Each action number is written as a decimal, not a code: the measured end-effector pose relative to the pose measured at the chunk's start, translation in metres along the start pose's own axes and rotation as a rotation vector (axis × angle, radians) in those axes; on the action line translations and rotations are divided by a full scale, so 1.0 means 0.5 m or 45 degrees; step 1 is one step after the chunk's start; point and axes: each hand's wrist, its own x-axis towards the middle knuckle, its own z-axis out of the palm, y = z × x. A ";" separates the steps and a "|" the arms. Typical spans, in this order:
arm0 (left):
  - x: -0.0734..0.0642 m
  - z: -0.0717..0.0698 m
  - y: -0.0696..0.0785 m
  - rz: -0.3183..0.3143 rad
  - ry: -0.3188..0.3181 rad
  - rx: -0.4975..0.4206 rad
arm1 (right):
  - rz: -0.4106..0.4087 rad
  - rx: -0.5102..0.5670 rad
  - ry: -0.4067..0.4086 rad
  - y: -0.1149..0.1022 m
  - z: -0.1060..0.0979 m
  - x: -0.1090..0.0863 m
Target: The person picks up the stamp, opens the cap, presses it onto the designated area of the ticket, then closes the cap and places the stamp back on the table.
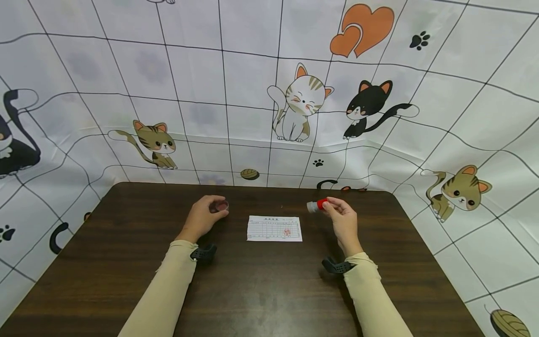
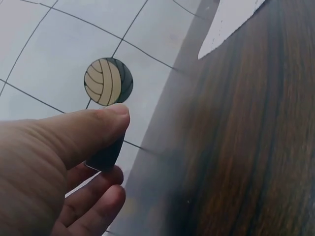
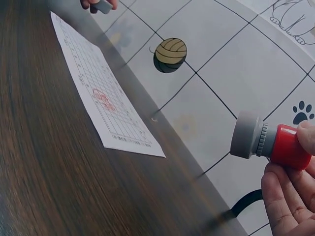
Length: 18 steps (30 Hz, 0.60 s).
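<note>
My right hand grips a hand stamp by its red handle. In the right wrist view this stamp lies sideways, its wide grey end pointing away from the fingers. Between thumb and fingers, my left hand pinches a small cap-like piece, which looks dark in the left wrist view and grey in the right wrist view. A white printed form lies on the table between the hands. It carries a red stamp mark right of its middle, and neither hand touches it.
The dark wood-grain table ends at a far edge just beyond the hands. Behind it hangs a white sheet with a line grid and cartoon cats. Each wrist wears a dark band.
</note>
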 end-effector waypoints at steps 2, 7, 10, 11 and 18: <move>0.000 -0.001 0.006 -0.007 -0.008 -0.026 | 0.003 0.001 -0.003 -0.002 0.004 -0.002; 0.000 -0.001 0.019 -0.024 -0.030 -0.050 | 0.004 0.011 -0.014 -0.004 0.013 -0.006; 0.000 0.001 0.024 -0.024 -0.038 -0.060 | 0.006 0.018 -0.025 -0.003 0.018 -0.006; 0.000 0.002 0.026 -0.025 -0.041 -0.070 | 0.008 0.017 -0.029 -0.003 0.019 -0.007; -0.004 0.006 0.038 -0.013 -0.043 -0.089 | 0.010 0.023 -0.062 0.001 0.033 -0.009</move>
